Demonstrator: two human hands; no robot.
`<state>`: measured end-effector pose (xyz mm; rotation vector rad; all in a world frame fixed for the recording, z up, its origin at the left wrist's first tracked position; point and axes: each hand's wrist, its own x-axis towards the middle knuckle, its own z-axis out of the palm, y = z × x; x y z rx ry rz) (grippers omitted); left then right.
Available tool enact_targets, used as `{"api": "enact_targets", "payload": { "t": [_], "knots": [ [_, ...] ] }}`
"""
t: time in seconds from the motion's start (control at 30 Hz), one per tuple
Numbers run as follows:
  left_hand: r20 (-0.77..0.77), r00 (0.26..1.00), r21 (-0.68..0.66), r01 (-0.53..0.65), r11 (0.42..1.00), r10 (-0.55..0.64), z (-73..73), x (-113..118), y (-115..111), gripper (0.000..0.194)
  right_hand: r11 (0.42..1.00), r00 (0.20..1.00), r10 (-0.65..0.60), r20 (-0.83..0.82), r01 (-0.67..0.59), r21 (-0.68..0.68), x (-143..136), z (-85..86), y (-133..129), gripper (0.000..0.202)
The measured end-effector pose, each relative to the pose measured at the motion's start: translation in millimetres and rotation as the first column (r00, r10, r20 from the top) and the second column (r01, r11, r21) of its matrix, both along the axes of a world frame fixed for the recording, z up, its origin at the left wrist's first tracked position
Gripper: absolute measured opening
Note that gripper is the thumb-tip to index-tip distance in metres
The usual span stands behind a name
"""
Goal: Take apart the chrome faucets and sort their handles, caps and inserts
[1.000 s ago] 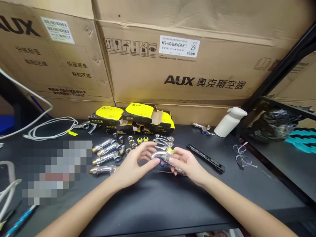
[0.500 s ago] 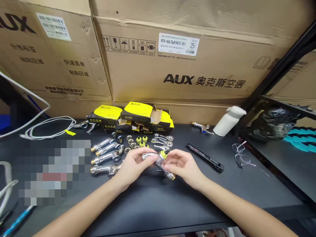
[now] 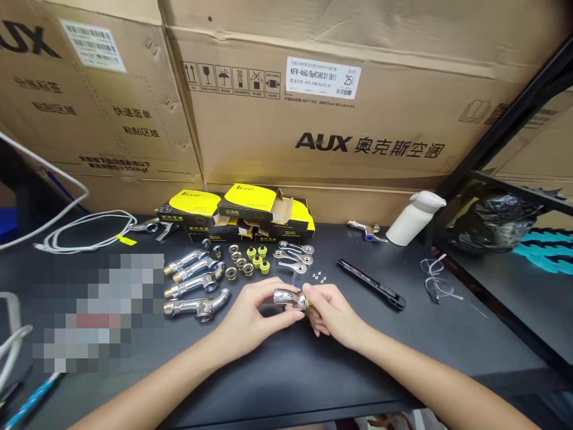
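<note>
My left hand [image 3: 253, 310] is closed around a chrome faucet body [image 3: 285, 297], held above the front of the table with its curved spout end to the left. My right hand [image 3: 333, 310] pinches the other end, where a sliver of a yellow-green valve cartridge [image 3: 308, 304] shows between the fingers. The rest of the cartridge is hidden. Several more chrome faucet bodies [image 3: 197, 307] lie in a column left of my hands. Beyond my hands are several yellow-green cartridges [image 3: 264, 267], metal rings [image 3: 230, 273], chrome lever handles [image 3: 293, 267] and tiny screws [image 3: 320, 277].
Black-and-yellow boxes [image 3: 248, 200] are stacked against a large carton [image 3: 250, 131]. On the right lie a black slim tool [image 3: 371, 285], eyeglasses [image 3: 439, 283], a white bottle [image 3: 412, 221] and another faucet [image 3: 367, 231]. A white cable [image 3: 85, 222] coils at the left.
The faucet body has been turned between my hands: its cartridge end now faces right, and its brass end is no longer visible. My left hand has moved slightly right, away from the loose faucet bodies.
</note>
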<state>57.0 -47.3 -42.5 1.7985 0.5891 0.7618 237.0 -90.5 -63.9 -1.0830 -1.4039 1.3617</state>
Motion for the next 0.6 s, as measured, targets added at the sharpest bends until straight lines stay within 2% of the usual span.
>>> {"api": "enact_targets", "payload": {
  "t": [0.1,0.17,0.43,0.53,0.6],
  "knots": [
    [0.028,0.999,-0.067,0.026,0.997,-0.024,0.2,2,-4,0.016,0.986,0.991,-0.11,0.081,0.099,0.133,-5,-2.6,-6,0.051],
    [0.051,0.998,-0.134,0.046,0.99,-0.039,-1.0,2,-5,0.015,0.974,0.98,-0.149,0.132,0.122,0.191,-6,-3.2,-8,0.05],
    [0.105,0.991,-0.355,0.115,0.928,-0.082,-9.3,5,-2,0.018,0.958,0.963,-0.209,0.173,0.166,0.235,-9,-8.1,-9,0.052],
    [0.12,0.989,-0.392,0.131,0.91,-0.09,-9.9,5,0,0.019,0.95,0.955,-0.231,0.183,0.181,0.254,-9,-4.2,-9,0.053],
    [0.148,0.985,-0.402,0.141,0.905,-0.088,-8.5,5,2,0.019,0.934,0.948,-0.229,0.223,0.15,0.323,-7,1.9,-10,0.049]
  ]
}}
